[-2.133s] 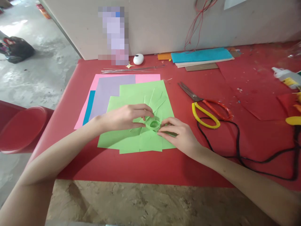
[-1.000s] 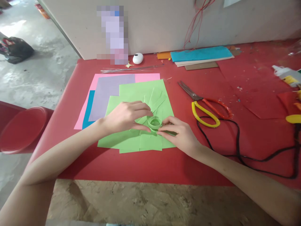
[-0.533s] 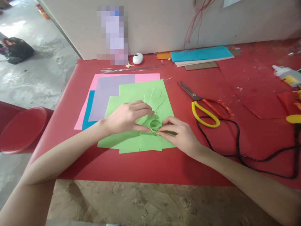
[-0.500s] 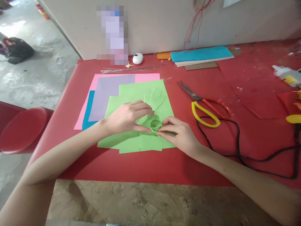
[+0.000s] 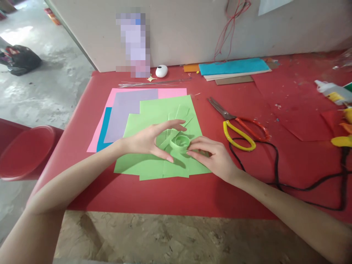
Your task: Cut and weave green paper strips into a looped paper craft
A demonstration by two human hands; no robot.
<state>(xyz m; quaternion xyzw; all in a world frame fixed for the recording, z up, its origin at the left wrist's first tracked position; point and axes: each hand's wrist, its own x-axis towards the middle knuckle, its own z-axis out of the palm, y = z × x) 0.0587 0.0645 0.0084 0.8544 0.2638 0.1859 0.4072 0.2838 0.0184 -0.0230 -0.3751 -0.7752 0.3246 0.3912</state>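
Observation:
A coiled green paper strip stands on edge over the green paper sheets, its loops spread into a loose ring. My right hand pinches the strip at the right side of the coil between thumb and fingers. To the left, my left hand curves around the coil with thumb and fingers wide apart, holding nothing. Several loose green strips lie on the sheets just behind the coil. Purple paper, pink paper and blue paper lie partly under the green ones.
Scissors with yellow and red handles lie right of the paper, beside a black cord. Behind are thin wires, a white egg-shaped object and blue folded material. A glue bottle lies far right; a red stool stands left.
My left hand has opened wider and drawn slightly away from the coil. The green coil has loosened into a wider ring, while my right hand keeps its pinch.

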